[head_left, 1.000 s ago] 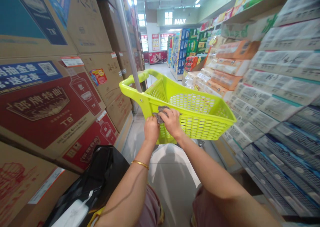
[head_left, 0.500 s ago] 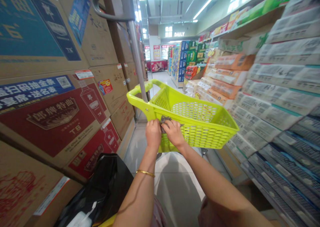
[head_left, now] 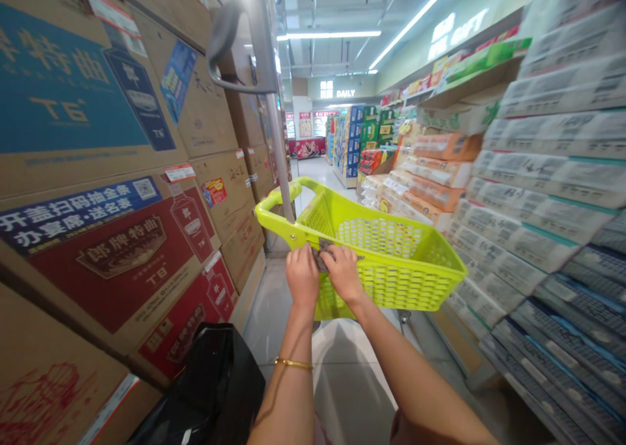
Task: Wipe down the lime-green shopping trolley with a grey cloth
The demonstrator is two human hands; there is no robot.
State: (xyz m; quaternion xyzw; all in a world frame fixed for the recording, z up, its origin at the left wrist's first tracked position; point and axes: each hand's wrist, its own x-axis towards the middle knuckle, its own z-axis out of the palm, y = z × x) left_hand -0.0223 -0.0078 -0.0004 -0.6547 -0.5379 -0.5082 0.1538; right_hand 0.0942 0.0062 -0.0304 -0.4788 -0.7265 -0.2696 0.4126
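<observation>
A lime-green plastic shopping basket (head_left: 401, 262) with slotted sides stands in front of me, its looped handle (head_left: 274, 213) at the upper left. Against its near side is a crumpled grey-brown cloth (head_left: 321, 262). My left hand (head_left: 301, 278), below a gold bangle, has its fingers curled at the cloth's left edge. On the cloth's right part, my right hand (head_left: 343, 274) presses with bent fingers. Both hands are closed on the cloth, close together at the basket wall. A grey metal pole (head_left: 280, 151) rises behind the basket handle.
Stacked cardboard cartons (head_left: 141, 256) line the left side. A black plastic bag (head_left: 210, 380) lies at the lower left. On the right are piled tissue packs (head_left: 528, 190) on shelving. The tiled aisle (head_left: 315, 168) runs ahead toward more displays.
My view has tilted up, so the basket and cartons sit lower in the picture. Both hands stay on the cloth, whose folds have shifted slightly.
</observation>
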